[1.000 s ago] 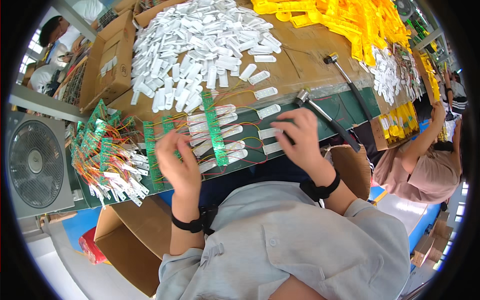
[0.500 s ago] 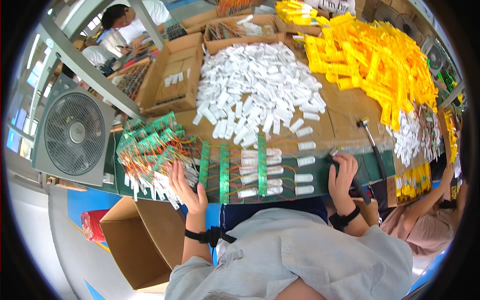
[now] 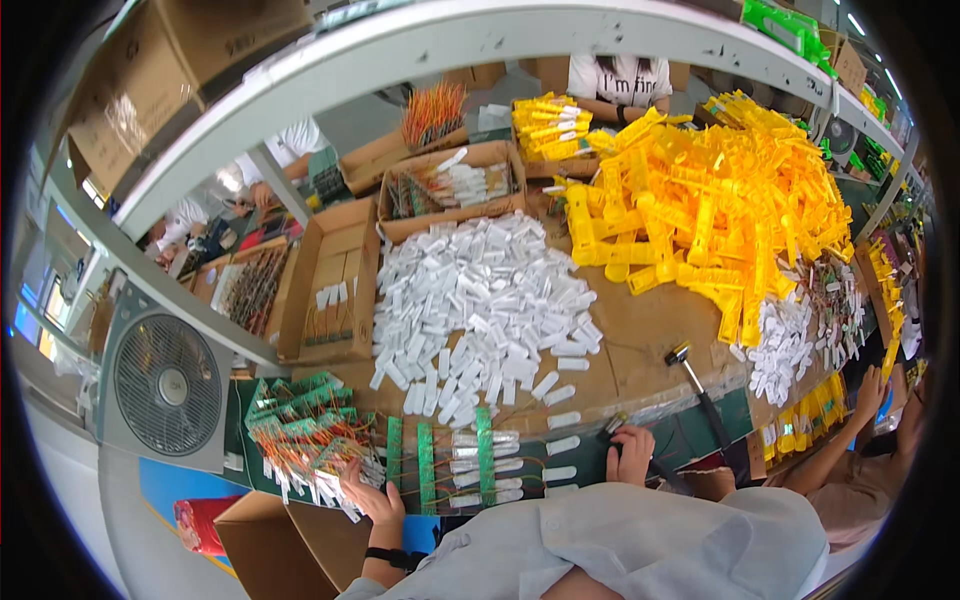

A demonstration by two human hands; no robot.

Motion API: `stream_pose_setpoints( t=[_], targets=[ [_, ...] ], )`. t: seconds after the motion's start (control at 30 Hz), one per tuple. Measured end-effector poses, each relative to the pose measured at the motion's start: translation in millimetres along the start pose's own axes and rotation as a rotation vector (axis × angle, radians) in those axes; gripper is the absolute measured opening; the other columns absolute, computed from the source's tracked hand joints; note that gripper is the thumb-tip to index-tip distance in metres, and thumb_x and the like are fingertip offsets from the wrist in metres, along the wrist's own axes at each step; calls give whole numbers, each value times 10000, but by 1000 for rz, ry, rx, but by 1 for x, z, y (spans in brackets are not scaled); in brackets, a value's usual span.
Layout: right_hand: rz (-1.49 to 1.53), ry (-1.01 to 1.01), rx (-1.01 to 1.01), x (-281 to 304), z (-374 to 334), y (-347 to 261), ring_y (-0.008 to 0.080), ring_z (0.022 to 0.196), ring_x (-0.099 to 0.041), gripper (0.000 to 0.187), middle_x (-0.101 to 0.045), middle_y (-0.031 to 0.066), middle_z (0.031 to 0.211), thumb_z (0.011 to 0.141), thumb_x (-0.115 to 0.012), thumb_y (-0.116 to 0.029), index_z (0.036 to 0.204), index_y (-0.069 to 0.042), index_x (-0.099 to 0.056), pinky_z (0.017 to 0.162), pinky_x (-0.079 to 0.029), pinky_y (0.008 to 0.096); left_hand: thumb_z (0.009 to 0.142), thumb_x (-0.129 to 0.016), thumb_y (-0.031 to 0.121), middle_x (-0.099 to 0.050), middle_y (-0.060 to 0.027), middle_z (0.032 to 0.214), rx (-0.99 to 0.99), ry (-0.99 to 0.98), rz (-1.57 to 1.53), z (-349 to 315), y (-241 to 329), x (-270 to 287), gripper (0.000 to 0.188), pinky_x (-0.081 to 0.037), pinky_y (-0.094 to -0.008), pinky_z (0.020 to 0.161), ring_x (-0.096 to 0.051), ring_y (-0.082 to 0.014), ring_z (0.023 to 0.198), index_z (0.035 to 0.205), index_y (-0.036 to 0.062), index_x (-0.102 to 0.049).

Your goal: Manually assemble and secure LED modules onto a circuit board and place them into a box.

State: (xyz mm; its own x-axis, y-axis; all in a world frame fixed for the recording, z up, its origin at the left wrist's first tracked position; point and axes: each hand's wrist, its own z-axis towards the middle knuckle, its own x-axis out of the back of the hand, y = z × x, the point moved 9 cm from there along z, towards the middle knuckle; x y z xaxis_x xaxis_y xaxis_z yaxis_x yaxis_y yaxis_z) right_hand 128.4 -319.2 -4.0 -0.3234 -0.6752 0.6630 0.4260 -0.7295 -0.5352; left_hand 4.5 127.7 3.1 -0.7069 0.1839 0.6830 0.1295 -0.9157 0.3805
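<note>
My left hand (image 3: 375, 497) is open at the table's near edge, fingers spread against a heap of green circuit boards (image 3: 315, 400) with red and yellow wires and white ends. Just right of it stand three upright green board strips (image 3: 427, 468), wired to a column of white plastic cases (image 3: 560, 473). My right hand (image 3: 632, 458) lies at the table edge with its fingers bent over a black-handled tool (image 3: 668, 478); the tool's metal head shows beyond the fingers, and the hand hides part of the handle. A hammer (image 3: 700, 392) with a black handle lies farther right.
A big pile of white cases (image 3: 480, 310) covers the middle, with yellow plastic parts (image 3: 710, 200) at the back right. Cardboard boxes (image 3: 330, 275) stand at the left, near a grey fan (image 3: 168, 385). A metal shelf frame (image 3: 480, 45) crosses overhead. Other people sit around the table.
The view has tilted up, so the table sits lower and the overhead frame now shows. My hands keep nearly the same places beside the boards and the black-handled tool.
</note>
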Motion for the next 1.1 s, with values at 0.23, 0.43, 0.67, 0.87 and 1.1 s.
stream_pose_setpoints(
  t=[0.23,0.43,0.67,0.87,1.1],
  targets=[
    [118,-70,-109,17,9,9,382,1032,-506,269,-560,177,1083,748,-622,-28,1008,-25,-551,916,-363,500,815,-600,199,-480,-217,1327,87,-206,136,11,24,9,574,-265,-554,1089,-397,-445,1259,1312,-37,-435],
    [-108,-185,-212,114,32,28,371,1094,-484,340,-555,170,1115,721,-625,-28,1046,-45,-527,943,-351,494,822,-617,187,-457,-185,1401,243,-245,282,14,58,103,590,-299,-534,1088,-405,-414,1292,1363,19,-450],
    [-329,-399,-141,147,50,53,345,1014,-514,267,-562,120,966,671,-641,-61,932,-84,-591,881,-387,490,932,-573,305,-311,-148,1550,677,-376,537,-73,1,191,545,-258,-514,1146,-294,-401,1400,1401,48,-470],
    [-380,-485,-77,98,87,14,347,974,-551,186,-599,123,929,704,-652,-104,889,-91,-632,810,-432,498,980,-445,476,-235,-160,1584,1106,-638,556,-165,-41,219,638,-274,-536,1140,-231,-404,1441,1452,47,-434],
    [381,-508,216,62,260,-218,378,856,-616,140,-637,181,911,937,-581,-168,959,-41,-636,733,-502,427,959,-447,526,-179,-169,1606,1264,-696,474,-169,-100,215,682,-271,-539,1143,-221,-418,1440,1469,74,-421]
  ],
)
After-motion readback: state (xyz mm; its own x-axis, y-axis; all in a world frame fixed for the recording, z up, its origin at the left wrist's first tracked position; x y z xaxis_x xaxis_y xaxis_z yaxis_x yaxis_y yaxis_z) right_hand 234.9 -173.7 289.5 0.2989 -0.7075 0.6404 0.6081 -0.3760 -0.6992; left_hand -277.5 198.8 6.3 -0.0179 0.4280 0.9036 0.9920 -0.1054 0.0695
